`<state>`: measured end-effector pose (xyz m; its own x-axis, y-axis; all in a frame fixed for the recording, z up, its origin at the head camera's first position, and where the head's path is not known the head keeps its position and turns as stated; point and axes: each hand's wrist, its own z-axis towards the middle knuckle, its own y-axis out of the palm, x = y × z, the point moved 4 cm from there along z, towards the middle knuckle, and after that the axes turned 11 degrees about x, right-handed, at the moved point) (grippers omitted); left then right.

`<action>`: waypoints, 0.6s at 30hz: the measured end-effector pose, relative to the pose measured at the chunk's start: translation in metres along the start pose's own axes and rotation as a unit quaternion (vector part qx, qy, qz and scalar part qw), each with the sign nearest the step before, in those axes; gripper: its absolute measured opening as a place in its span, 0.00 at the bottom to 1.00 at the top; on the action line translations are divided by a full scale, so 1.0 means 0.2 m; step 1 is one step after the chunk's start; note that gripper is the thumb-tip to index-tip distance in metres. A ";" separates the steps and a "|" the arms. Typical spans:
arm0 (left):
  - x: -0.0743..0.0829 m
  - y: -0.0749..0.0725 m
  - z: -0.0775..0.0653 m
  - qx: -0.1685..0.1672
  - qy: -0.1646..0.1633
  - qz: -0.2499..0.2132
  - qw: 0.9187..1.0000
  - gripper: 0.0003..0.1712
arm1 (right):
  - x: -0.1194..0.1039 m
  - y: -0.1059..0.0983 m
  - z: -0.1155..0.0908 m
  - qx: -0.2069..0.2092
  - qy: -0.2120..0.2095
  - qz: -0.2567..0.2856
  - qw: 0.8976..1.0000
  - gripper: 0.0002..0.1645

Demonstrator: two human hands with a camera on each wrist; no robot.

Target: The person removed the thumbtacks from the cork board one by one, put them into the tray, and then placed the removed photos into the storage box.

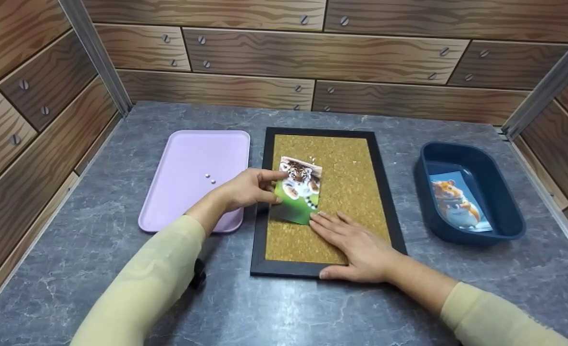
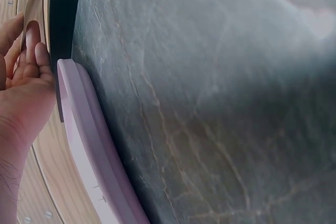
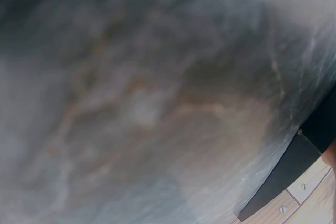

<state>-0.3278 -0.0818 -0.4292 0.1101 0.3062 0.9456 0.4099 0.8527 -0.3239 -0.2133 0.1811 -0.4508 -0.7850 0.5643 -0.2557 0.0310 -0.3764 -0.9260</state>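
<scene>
A tiger picture card [image 1: 296,209], green at its lower part, lies at a slant over a cork board [image 1: 341,192] with a black frame [image 1: 293,269]. My left hand [image 1: 247,190] holds the card by its left edge, with a finger over its face; in the left wrist view, the left hand [image 2: 26,87] has the thin card [image 2: 34,4] between its fingers. My right hand [image 1: 358,247] rests flat on the board, fingers extended, fingertips at the card's lower right corner and thumb on the frame. The right wrist view shows mostly blurred tabletop, with the frame [image 3: 286,179] at its edge.
Left of the board, a lilac tray [image 1: 197,149] holds two small white pieces [image 1: 210,179]. To the right stands a dark blue bin [image 1: 471,156] with a hamster picture [image 1: 459,202] inside. Tiny white bits [image 1: 312,159] show on the cork. Wood-patterned walls enclose the grey marbled table [image 1: 264,312].
</scene>
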 end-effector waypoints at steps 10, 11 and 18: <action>0.01 0.00 0.00 0.007 0.002 0.008 1.000 0.40 | 0.00 -0.01 0.00 0.003 -0.002 -0.005 1.000 0.62; 0.01 0.00 0.00 0.009 0.003 0.010 1.000 0.40 | 0.00 0.00 0.00 0.002 -0.002 -0.005 1.000 0.62; 0.02 0.00 0.00 0.014 0.005 0.016 1.000 0.39 | 0.00 0.00 0.00 0.000 0.000 -0.005 1.000 0.62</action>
<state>-0.3279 -0.0807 -0.4251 0.1323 0.3283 0.9353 0.3809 0.8543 -0.3537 -0.2133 0.1817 -0.4505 -0.7858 0.5671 -0.2469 0.0232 -0.3718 -0.9280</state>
